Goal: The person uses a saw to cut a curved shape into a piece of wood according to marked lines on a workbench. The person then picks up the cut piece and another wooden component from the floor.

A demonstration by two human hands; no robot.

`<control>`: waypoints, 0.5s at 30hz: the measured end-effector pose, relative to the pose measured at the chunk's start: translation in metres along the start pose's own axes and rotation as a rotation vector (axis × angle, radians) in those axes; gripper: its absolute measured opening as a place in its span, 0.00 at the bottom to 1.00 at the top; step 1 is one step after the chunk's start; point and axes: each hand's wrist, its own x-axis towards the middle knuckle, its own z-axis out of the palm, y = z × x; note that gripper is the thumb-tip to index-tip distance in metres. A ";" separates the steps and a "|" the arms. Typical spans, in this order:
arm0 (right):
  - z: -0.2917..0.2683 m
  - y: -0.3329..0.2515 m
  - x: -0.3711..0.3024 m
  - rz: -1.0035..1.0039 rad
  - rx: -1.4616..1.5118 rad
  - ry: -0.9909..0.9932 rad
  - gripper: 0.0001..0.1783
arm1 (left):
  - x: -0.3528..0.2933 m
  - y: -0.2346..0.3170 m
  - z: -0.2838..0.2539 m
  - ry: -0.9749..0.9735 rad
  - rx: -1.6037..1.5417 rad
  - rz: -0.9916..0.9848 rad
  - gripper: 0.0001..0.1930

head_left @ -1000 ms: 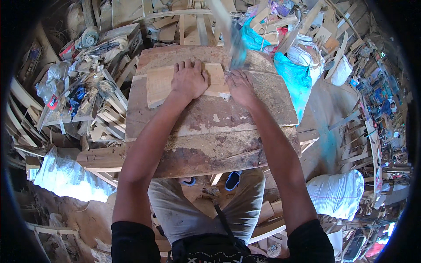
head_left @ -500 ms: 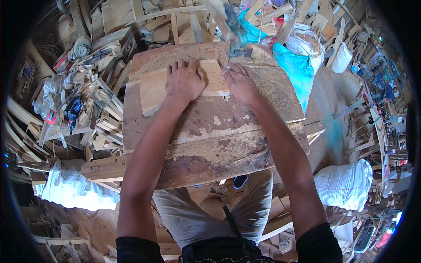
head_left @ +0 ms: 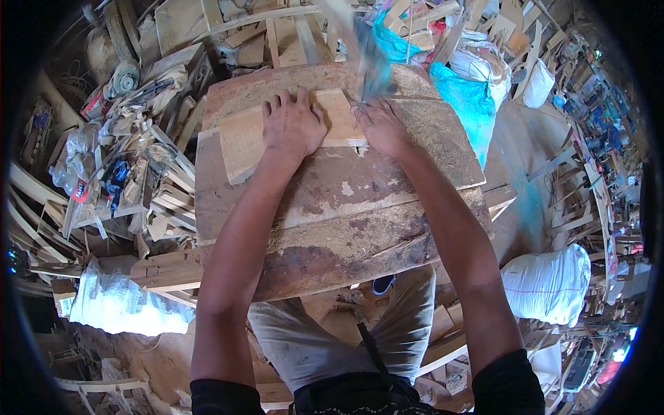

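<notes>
A pale wooden board (head_left: 242, 145) lies flat on a worn, sawdust-covered wooden saw table (head_left: 325, 200). My left hand (head_left: 293, 126) rests on top of the board, palm down with fingers spread. At the board's right end, my right hand (head_left: 382, 127) lies with its fingers stretched forward and partly bent, beside a thin upright saw blade (head_left: 357, 113). Those fingertips sit very close to the blade; whether they touch the board cannot be made out. Above the blade is a blurred teal part (head_left: 375, 69) of the saw, partly covering the far side.
Heaped wood offcuts with a plastic bottle (head_left: 63, 178) and a blue tool (head_left: 117, 181) stand at left. Teal sacking (head_left: 465, 100) hangs by the table's right edge. A full white sack (head_left: 548, 285) sits at lower right, and more scrap wood is piled beyond the table.
My right hand's fingers have drawn in a little beside the blade. The board and my left hand have shifted slightly away from me. The blurred teal part appears lower.
</notes>
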 end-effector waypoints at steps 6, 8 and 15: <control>0.004 0.006 0.006 0.039 -0.051 -0.032 0.31 | 0.003 0.001 0.003 0.008 0.006 -0.001 0.29; 0.002 0.005 0.006 0.014 -0.064 0.000 0.31 | 0.004 0.001 0.002 0.003 0.006 -0.006 0.29; -0.004 -0.002 0.007 0.043 -0.060 -0.047 0.31 | 0.004 0.001 0.002 -0.008 0.003 -0.016 0.29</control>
